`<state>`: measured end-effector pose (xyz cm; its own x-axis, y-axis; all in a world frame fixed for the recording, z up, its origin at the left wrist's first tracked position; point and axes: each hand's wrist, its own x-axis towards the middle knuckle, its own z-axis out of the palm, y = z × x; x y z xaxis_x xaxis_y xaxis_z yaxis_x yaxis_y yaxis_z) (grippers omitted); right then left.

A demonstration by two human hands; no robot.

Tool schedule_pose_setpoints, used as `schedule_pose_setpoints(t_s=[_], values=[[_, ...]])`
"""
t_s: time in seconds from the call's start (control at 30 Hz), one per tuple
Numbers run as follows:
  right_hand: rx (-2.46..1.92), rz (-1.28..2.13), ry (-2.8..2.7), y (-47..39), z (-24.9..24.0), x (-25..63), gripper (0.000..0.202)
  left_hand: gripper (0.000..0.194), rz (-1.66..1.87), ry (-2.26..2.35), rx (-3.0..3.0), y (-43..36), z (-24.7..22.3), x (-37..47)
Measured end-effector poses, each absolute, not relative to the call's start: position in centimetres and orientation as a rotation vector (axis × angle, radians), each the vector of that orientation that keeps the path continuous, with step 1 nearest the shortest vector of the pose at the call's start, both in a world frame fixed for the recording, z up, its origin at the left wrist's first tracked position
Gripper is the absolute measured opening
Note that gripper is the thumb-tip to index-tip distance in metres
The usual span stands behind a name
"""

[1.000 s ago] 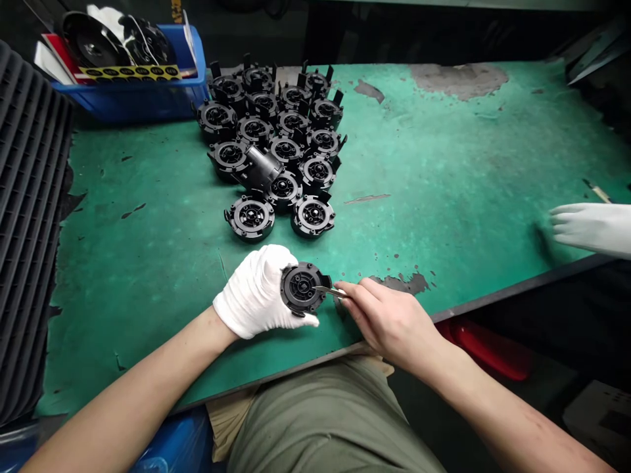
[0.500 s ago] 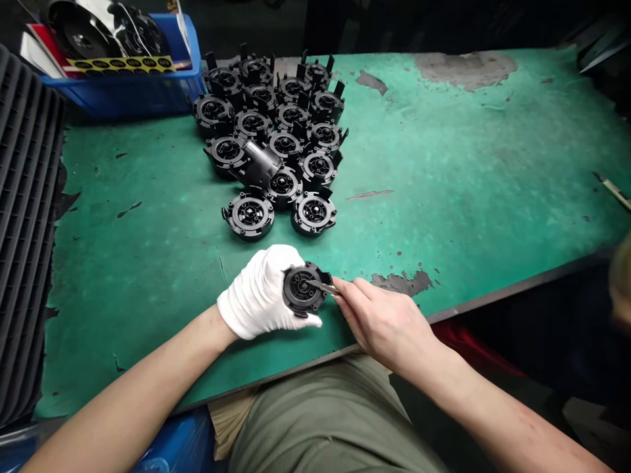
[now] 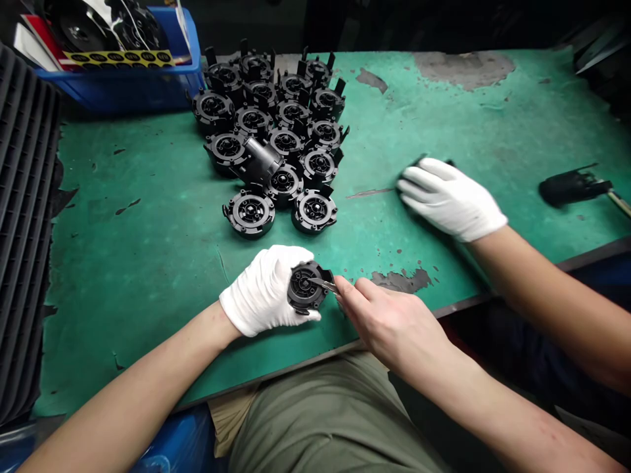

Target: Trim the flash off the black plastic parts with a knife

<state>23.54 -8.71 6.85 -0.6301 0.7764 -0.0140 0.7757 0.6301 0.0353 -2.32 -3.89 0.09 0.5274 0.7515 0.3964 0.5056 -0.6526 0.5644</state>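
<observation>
My left hand [image 3: 263, 289], in a white glove, is wrapped around a round black plastic housing [image 3: 302, 303] and holds it above the green bench. The housing's ringed face is turned up toward me. My bare right hand [image 3: 394, 322] pinches a slim, pointed metal tool [image 3: 323, 284], whose tip reaches the middle of that face. Whether it is a blade or tweezers I cannot tell. Beyond my hands stand several similar black housings [image 3: 250, 213] in a close group, faces up. One black housing [image 3: 263, 159] lies on its side on top of the others.
A co-worker's white-gloved hand [image 3: 451, 197] reaches in from the right, over a dark part mostly hidden beneath it. Another black part [image 3: 572, 187] lies farther right, by a thin pale-handled tool [image 3: 620, 202]. A blue bin [image 3: 128, 92] and stacked grey trays [image 3: 24, 249] stand left on the worn bench [image 3: 148, 236].
A co-worker's gloved hand has come in from the right, and a black part now lies at the far right. My hands and the held housing have shifted slightly right.
</observation>
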Motion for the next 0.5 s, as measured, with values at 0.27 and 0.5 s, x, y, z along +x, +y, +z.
schedule_pose_setpoints(t_s=[0.27, 0.5], values=[[1.316, 0.048, 2.813, -8.68, 6.92, 23.76, 0.036, 0.091, 0.839, 1.048, 2.355, -3.66, 0.15, -2.19], [1.284, 0.003, 2.826, -8.7, 7.25, 23.71, 0.035, 0.091, 0.892, 1.043, 2.376, -3.64, -0.06, -2.12]])
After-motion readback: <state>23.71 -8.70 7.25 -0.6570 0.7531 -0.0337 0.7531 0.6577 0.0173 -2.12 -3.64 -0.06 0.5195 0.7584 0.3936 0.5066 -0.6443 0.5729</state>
